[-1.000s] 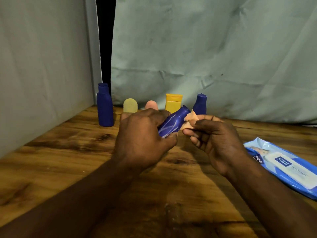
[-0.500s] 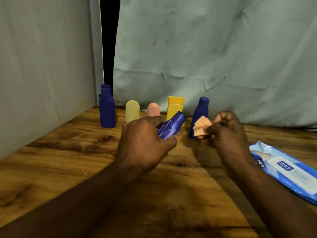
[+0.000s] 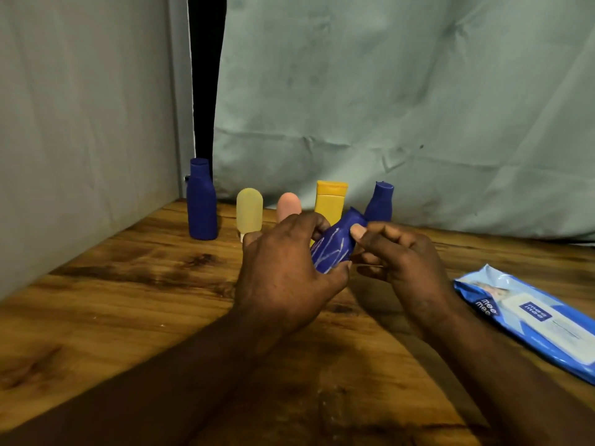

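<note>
Left hand (image 3: 283, 278) fingers curled around blue bottle (image 3: 335, 246); right hand (image 3: 399, 255) thumb presses bottle, fingers bent, wipe hidden.

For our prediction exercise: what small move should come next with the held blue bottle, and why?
Probably slide the right hand down the small dark blue plastic bottle, since pale streaks show on its side while the left hand grips it.

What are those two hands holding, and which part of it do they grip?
A small dark blue bottle, held tilted. The left hand grips its lower body; the right hand pinches the upper body near the neck, thumb on top.
</note>
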